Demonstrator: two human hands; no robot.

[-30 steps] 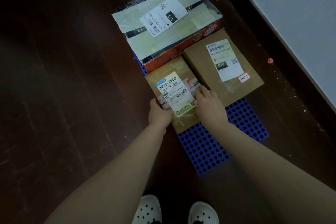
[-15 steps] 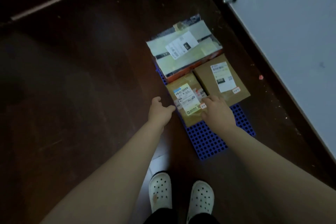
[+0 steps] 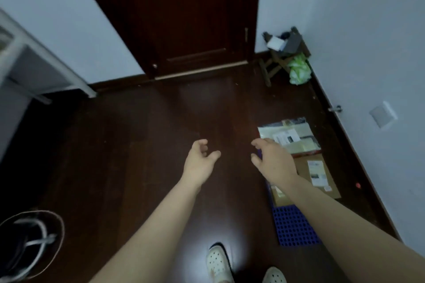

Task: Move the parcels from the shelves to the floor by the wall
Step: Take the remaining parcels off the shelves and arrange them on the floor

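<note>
Left hand (image 3: pixel 199 163) and right hand (image 3: pixel 274 163) hover loose, holding nothing — 3 parcels (image 3: pixel 304 169) beside the wall (image 3: pixel 368 64).

Floor (image 3: pixel 149 145): dark wood planks, glossy, with a glare patch by the shoes (image 3: pixel 217 262). Far door (image 3: pixel 184 7): dark wood, duller sheen. Wall (image 3: pixel 356 41): matt paint. Far parcel (image 3: pixel 303 142), right: shiny tape, paper label. Near parcel (image 3: pixel 303 165): matt brown cardboard, paper label. Mat (image 3: pixel 294 227): blue perforated plastic.

dim room, dark glossy wood floor (image 3: pixel 138 145), pale bluish walls (image 3: pixel 368 30), dark brown door (image 3: pixel 184 18) at the back, little wooden stool (image 3: pixel 279 62) in the corner, green bag (image 3: pixel 299 71) right beside it, pale wall plate (image 3: pixel 383 117) on the right
</note>
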